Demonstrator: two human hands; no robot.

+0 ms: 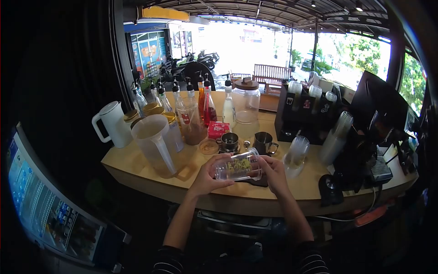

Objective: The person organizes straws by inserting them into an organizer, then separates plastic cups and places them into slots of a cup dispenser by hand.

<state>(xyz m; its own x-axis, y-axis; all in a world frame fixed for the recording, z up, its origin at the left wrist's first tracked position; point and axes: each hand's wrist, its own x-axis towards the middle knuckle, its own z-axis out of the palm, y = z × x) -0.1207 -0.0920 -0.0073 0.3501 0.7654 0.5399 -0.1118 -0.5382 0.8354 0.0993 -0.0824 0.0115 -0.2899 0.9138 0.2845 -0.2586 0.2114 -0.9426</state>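
A clear plastic cup [238, 167] with yellow-green print lies sideways between my two hands, above the counter's front edge. My left hand [211, 176] is wrapped round its base end. At the rim end, my right hand [272, 171] grips it with thumb and fingers. Just beyond the cup stand a small metal cup [229, 142] and a dark metal pitcher [263, 143]. A spoon [247, 144] lies between them. To the right is another clear plastic cup [296, 156].
A large clear plastic jug [155, 141] and a white pitcher [113, 124] stand left on the wooden counter [132, 170]. Behind are several pump bottles [209, 107], a red box [218, 129] and a lidded glass jar [246, 102]. A black cup dispenser [299, 109] stands right, near stacked cups [336, 137].
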